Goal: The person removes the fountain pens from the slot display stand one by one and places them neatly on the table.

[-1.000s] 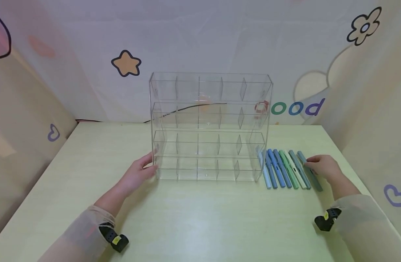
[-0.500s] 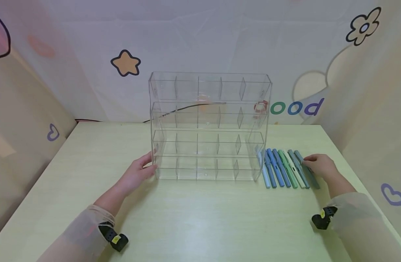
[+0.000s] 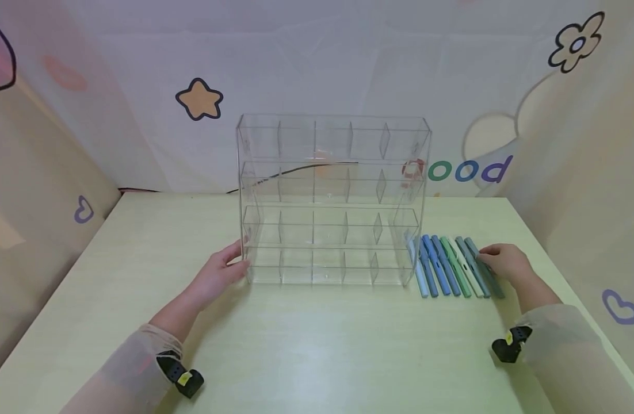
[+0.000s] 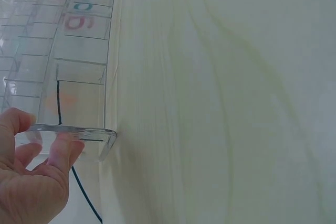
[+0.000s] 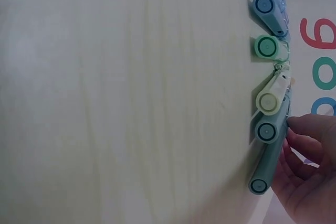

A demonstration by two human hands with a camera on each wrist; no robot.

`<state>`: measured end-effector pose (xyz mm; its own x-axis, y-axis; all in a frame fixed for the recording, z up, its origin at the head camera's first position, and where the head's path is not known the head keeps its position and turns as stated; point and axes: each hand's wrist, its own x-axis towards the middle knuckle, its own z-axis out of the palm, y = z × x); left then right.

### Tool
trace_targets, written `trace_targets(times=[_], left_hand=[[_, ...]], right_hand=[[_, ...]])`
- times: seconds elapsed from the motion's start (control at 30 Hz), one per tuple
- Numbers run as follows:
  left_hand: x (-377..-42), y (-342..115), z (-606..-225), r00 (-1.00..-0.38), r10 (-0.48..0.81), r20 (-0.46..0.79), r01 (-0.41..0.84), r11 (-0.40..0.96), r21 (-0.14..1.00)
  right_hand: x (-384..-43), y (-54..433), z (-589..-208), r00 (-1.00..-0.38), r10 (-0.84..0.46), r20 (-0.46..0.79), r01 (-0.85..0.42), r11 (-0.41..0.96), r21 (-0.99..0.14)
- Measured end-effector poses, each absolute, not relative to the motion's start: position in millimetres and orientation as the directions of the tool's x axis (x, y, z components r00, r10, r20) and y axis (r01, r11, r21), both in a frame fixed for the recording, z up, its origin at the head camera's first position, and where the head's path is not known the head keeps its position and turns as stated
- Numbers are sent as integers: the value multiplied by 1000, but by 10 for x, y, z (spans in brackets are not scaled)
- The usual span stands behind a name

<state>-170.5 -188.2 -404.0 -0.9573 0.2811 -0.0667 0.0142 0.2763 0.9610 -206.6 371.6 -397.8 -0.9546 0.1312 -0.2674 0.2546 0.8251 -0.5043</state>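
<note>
A clear acrylic organizer (image 3: 329, 215) with tiers of small compartments stands upright mid-table. My left hand (image 3: 221, 270) grips its lower left side; in the left wrist view, the thumb lies on one face of the clear side panel (image 4: 79, 132) and fingers on the other. To the organizer's right lies a row of several pens in light blue, blue, green, pale cream and grey-teal. My right hand (image 3: 507, 263) pinches the dark grey-teal pen (image 3: 492, 277) at the row's right end. In the right wrist view, that pen (image 5: 268, 163) lies close beside another grey-teal pen (image 5: 266, 131).
The pale wooden table (image 3: 317, 345) runs up to a printed cloth backdrop (image 3: 322, 57). Cloth also hangs along the left and right sides. A dark cable (image 3: 234, 191) shows at the table's back edge. The leftmost light blue pen (image 3: 419, 279) overlaps the organizer's right side.
My right hand has drawn the rightmost pen slightly left, bringing it up against the row, then stayed nearly still. My left hand and the organizer have kept their place.
</note>
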Motion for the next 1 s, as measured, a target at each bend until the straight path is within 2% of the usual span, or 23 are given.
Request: trace_targets(times=[1.0], left_hand=[[-1711, -1894, -4028, -957, 281, -74, 13, 296, 955]], right_hand=[[-2040, 3659, -3940, -963, 108, -247, 217, 855, -471]])
